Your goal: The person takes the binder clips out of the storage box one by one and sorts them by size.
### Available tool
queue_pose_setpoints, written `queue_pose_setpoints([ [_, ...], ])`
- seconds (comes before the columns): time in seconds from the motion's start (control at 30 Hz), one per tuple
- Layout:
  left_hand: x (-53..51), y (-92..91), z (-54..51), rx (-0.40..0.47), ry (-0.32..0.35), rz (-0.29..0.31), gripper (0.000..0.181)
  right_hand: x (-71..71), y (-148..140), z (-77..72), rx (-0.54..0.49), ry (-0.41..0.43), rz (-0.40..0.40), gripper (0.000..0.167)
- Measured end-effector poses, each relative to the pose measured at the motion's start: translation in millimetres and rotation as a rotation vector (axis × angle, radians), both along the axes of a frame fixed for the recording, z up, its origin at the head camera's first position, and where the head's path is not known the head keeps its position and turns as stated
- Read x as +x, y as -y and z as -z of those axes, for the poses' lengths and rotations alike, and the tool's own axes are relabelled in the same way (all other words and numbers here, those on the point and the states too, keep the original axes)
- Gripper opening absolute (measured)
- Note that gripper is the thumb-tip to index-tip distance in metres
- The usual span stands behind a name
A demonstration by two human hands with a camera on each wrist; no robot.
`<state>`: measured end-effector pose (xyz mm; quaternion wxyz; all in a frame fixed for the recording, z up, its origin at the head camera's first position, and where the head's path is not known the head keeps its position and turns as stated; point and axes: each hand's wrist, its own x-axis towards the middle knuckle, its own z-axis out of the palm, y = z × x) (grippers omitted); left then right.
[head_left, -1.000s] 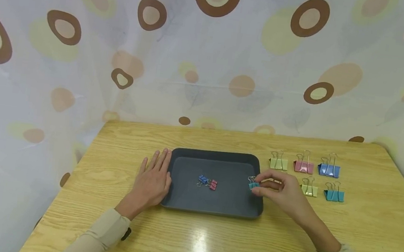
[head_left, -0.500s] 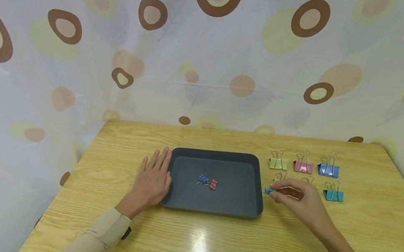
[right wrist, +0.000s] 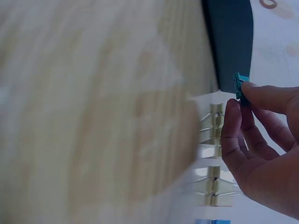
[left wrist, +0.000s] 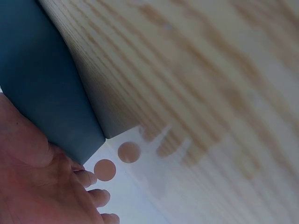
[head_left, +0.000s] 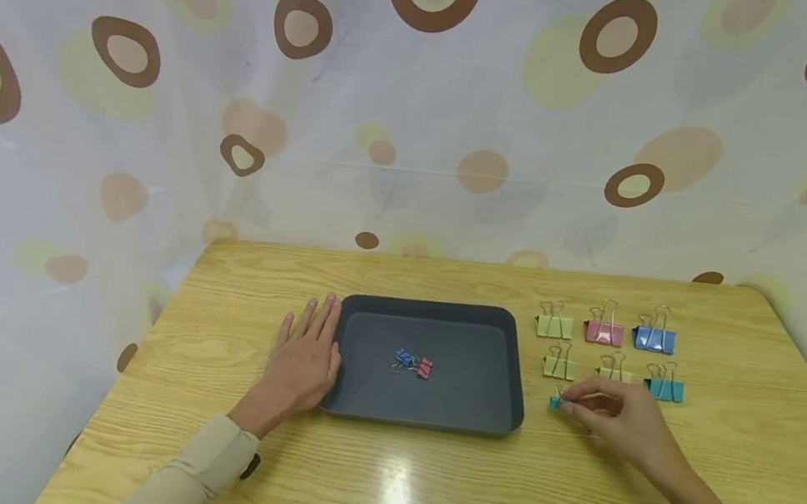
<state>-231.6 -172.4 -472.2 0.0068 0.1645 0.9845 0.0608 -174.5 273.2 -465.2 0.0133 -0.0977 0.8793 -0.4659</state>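
Observation:
Between thumb and fingertips, my right hand (head_left: 618, 411) pinches a small teal binder clip (head_left: 555, 403), just right of the tray and in front of the row of clips. The right wrist view shows that teal clip (right wrist: 240, 86) at the fingertips. My left hand (head_left: 303, 361) lies with straight fingers against the left side of the dark grey tray (head_left: 460, 410). Inside the tray sit a small blue binder clip (head_left: 405, 358) and a small pink binder clip (head_left: 424, 369), touching or nearly so.
Larger binder clips stand in two rows at right: light green (head_left: 554, 328), pink (head_left: 603, 334) and blue (head_left: 654, 340) behind; yellow-green (head_left: 559, 368), pale yellow (head_left: 615, 374), partly covered by my hand, and teal (head_left: 664, 390) in front. A patterned curtain (head_left: 420, 119) hangs behind the table.
My right hand has carried the small teal clip from over the tray's right side, out to the right and toward the table's front. My left hand has stayed at the tray.

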Motion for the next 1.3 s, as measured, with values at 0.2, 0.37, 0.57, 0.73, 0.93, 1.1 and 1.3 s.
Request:
queue_pose_setpoints([
  [0.2, 0.2, 0.0, -0.3, 0.004, 0.003, 0.002, 0.064, -1.2, -6, 8.2, 0.078, 0.027, -0.004, 0.010],
  [0.37, 0.2, -0.3, -0.6, -0.004, 0.005, 0.001, 0.064, -2.5, -6, 9.9, 0.072, 0.023, -0.009, 0.006],
  [0.57, -0.2, -0.5, -0.3, 0.004, -0.002, 0.001, 0.064, -3.2, -7, 10.3, 0.081, 0.016, -0.011, 0.007],
  [0.73, -0.1, -0.2, -0.6, 0.006, -0.001, 0.000, 0.064, -3.1, -7, 9.1, 0.067, 0.035, -0.009, 0.013],
  [0.93, 1.1, 0.0, -0.2, 0.011, 0.001, 0.000, 0.064, -2.1, -7, 7.1, 0.079, 0.042, 0.017, 0.018],
  [1.1, 1.0, 0.6, 0.3, 0.009, 0.006, 0.000, 0.064, -0.7, -8, -0.1, 0.089, -0.025, 0.047, 0.018],
  [1.3, 1.1, 0.2, 0.4, 0.014, 0.007, 0.001, 0.064, -2.1, 4, -10.7, -0.020, -0.061, -0.004, 0.021],
])
